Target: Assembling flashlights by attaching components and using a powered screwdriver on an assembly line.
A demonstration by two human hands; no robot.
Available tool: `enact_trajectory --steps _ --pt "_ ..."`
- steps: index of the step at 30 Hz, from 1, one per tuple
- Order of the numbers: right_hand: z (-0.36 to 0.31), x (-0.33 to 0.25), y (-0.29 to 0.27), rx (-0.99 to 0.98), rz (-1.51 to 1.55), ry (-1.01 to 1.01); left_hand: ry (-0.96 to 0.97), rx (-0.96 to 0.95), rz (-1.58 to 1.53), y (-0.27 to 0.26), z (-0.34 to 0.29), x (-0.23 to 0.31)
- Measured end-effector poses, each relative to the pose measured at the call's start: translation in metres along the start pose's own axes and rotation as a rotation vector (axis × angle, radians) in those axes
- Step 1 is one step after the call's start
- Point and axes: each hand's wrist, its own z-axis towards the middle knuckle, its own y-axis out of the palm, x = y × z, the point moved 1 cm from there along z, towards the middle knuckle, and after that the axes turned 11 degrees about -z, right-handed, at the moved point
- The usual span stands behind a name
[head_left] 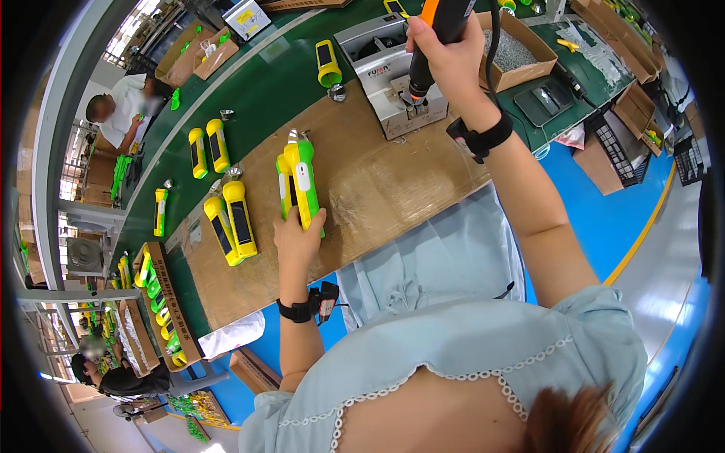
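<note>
My right hand [458,64] is closed around an electric screwdriver [447,23], black with an orange part. Its tip points down at the front opening of a grey metal screw feeder [393,83]. My left hand [299,238] grips the near end of a green-and-yellow flashlight [304,181] with a pale panel, lying on the cardboard. A yellow flashlight [285,185] with a dark panel lies tight against its left side; whether my fingers also hold that one is hidden. To the left, two yellow flashlights [229,223] lie side by side, silvery reflector cups [232,174] at their heads.
More flashlights [208,149] lie farther back on the green bench. One yellow flashlight [327,64] sits beside the feeder. Behind my right hand stands a cardboard box of screws [513,49]. A filled carton [168,309] stands at left. A black cable [492,53] hangs beside my right wrist. Co-workers sit at far left.
</note>
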Motion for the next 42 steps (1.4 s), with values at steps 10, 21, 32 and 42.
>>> enact_trajectory --steps 10,21,32,42 --pt "0.007 -0.001 0.006 -0.170 -0.038 0.091 0.402 0.289 0.540 0.015 -0.016 0.005" --pt "-0.074 -0.041 -0.024 -0.329 0.195 0.177 0.578 -0.647 0.124 0.026 -0.043 0.036" --pt "-0.078 -0.050 -0.018 -0.282 0.139 0.176 0.755 0.006 0.248 0.091 -0.008 0.048" --pt "-0.090 -0.045 -0.022 -0.315 0.137 0.132 0.833 0.178 0.347 0.100 -0.008 0.048"
